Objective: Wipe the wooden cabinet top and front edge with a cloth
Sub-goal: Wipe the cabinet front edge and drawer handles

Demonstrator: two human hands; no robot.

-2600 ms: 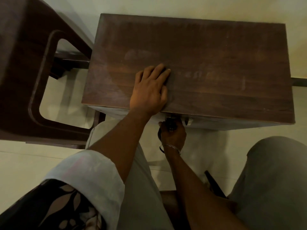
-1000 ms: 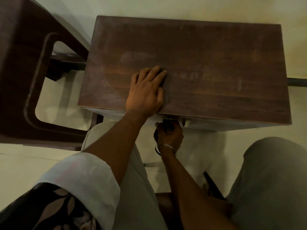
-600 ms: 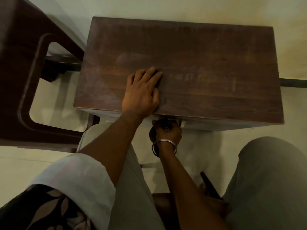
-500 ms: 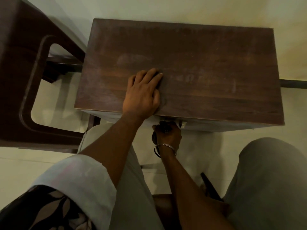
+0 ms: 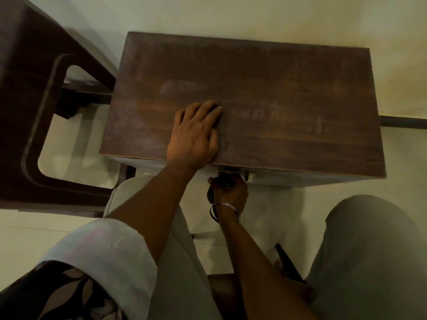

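At 6 o'clock on the cabinet top [image 5: 277, 77], the left hand [image 5: 195, 135] lies flat while the right hand [image 5: 228, 189] grips a small dark object [image 5: 224, 181] just below, so a hard tug could shift the cabinet.

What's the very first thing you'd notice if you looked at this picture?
A big dark wooden cabinet top fills the middle, with pale smudges on it. The left hand lies flat on it near the front edge. Just below that edge, the right hand, wearing a thin bangle, grips a small dark thing; I cannot tell what it is.
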